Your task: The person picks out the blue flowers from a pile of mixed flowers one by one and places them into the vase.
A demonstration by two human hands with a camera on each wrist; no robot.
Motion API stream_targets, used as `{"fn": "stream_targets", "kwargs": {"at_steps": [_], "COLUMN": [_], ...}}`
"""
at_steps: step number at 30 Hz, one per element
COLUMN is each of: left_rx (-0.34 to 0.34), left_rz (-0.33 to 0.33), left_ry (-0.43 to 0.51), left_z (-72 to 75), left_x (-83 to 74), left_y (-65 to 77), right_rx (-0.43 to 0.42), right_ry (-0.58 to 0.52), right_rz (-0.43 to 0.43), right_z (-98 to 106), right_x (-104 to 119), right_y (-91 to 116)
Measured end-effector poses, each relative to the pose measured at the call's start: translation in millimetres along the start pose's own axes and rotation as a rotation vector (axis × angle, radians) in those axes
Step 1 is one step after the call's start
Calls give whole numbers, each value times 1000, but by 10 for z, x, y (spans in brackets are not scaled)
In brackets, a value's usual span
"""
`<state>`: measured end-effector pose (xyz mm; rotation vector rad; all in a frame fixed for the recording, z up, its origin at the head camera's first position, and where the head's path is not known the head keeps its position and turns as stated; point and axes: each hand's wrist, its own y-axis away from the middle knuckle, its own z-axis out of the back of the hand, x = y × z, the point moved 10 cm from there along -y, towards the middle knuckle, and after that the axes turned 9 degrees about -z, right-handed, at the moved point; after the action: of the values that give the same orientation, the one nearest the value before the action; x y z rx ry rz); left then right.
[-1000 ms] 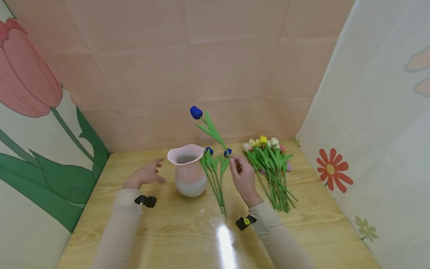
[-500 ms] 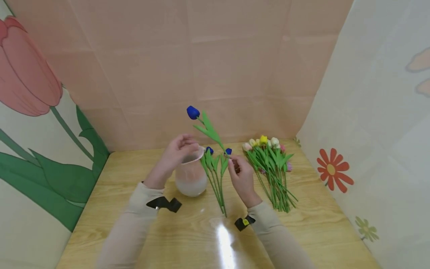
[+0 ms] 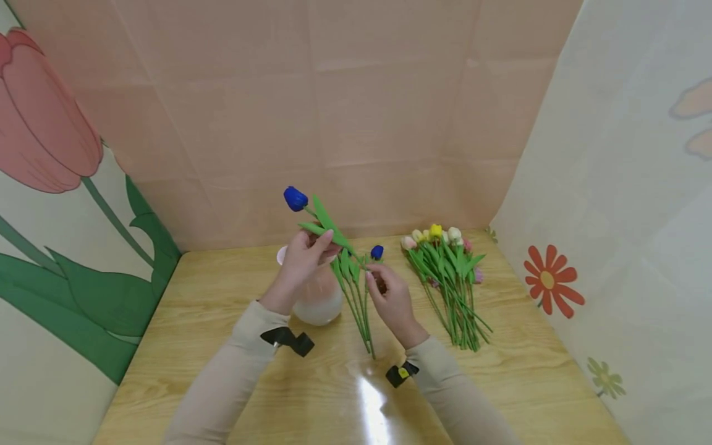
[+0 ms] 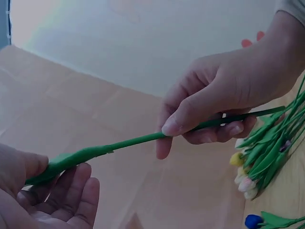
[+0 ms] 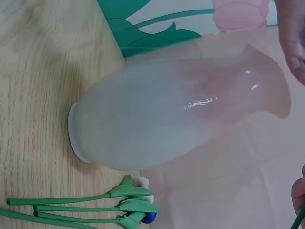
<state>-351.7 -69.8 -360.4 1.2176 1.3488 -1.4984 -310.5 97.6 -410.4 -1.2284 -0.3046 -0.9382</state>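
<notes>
A single blue artificial tulip (image 3: 295, 198) is held up at a slant, bloom to the upper left. My left hand (image 3: 297, 267) pinches it at the leaves, thumb on top, in front of the vase's mouth. Lower down, my right hand (image 3: 394, 300) grips the green stem (image 4: 138, 140) between thumb and fingers, its cut end sticking out behind the hand in the left wrist view. The pink and white vase (image 5: 143, 109) stands upright on the table; in the head view my left hand hides much of its rim. Beside it lie several more blue tulips (image 3: 377, 252).
A bunch of mixed tulips (image 3: 445, 259), yellow, white and pink, lies to the right on the wooden table (image 3: 528, 383). A plain pinkish backdrop (image 3: 356, 111) rises behind, with flower-printed sheets (image 3: 623, 204) along both sides.
My left hand has come from left of the vase, up across its mouth, and taken hold of the tulip by its leaves. The tulip and right hand have shifted slightly left and down.
</notes>
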Motion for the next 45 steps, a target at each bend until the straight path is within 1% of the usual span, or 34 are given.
{"fn": "stream_targets", "kwargs": {"at_steps": [1,3,5,6,8,10,12,14,15,16,17,18,19,20,22,24,25,26,27,30,32,33,35,36,38,39,41,45], "left_rx": [-23,-74,-154,-201,-301,-404,-495,-573,-606,-634,-646,-643,-632,-607,-546,-459,-422,-376,-331,-175,-50,11,109,144,181,191,217,286], "left_rz": [-17,-84,-190,-248,-387,-533,-689,-824,-871,-903,-929,-939,-932,-920,-880,-811,-766,-718,-656,-440,-284,-218,-100,-53,21,45,46,120], "left_ry": [-13,-20,-7,12,63,121,140,114,83,33,-10,-58,-113,-178,-325,-469,-538,-588,-626,-761,-854,-880,-893,-875,-797,-759,-670,-505], "left_z": [43,145,288,373,567,770,959,1098,1144,1175,1186,1178,1154,1116,1022,909,864,822,788,694,649,634,640,659,724,765,822,919], "left_x": [-34,-156,-365,-491,-774,-1057,-1299,-1474,-1525,-1555,-1563,-1554,-1524,-1483,-1351,-1158,-1043,-919,-782,-369,-117,-14,164,241,381,458,632,1124], "left_y": [4,14,45,75,164,302,471,647,723,787,826,841,836,811,722,596,537,474,413,265,217,209,221,235,269,283,294,372], "right_rx": [9,25,31,30,27,21,19,22,24,25,25,24,20,15,7,0,-1,-1,2,6,8,8,7,7,8,8,7,14], "right_ry": [-6,-20,-26,-30,-29,-19,-12,-7,-2,2,4,2,2,4,3,3,5,1,-2,-7,-11,-9,-9,-9,-10,-13,-13,-20], "right_rz": [1,-4,-16,-26,-44,-62,-74,-85,-91,-93,-95,-98,-97,-97,-94,-89,-87,-84,-80,-81,-86,-90,-94,-94,-93,-93,-94,-104], "right_z": [-8,-19,-19,-14,-2,12,24,29,30,32,36,41,47,54,63,68,69,68,64,56,50,48,47,47,49,52,55,46], "right_x": [-4,-21,-60,-84,-136,-182,-212,-234,-243,-248,-250,-254,-256,-258,-262,-264,-265,-262,-264,-267,-277,-283,-291,-293,-288,-285,-287,-311], "right_y": [4,11,19,23,31,35,37,39,37,38,38,38,38,36,37,37,38,40,43,52,56,54,51,49,43,40,39,43]}}
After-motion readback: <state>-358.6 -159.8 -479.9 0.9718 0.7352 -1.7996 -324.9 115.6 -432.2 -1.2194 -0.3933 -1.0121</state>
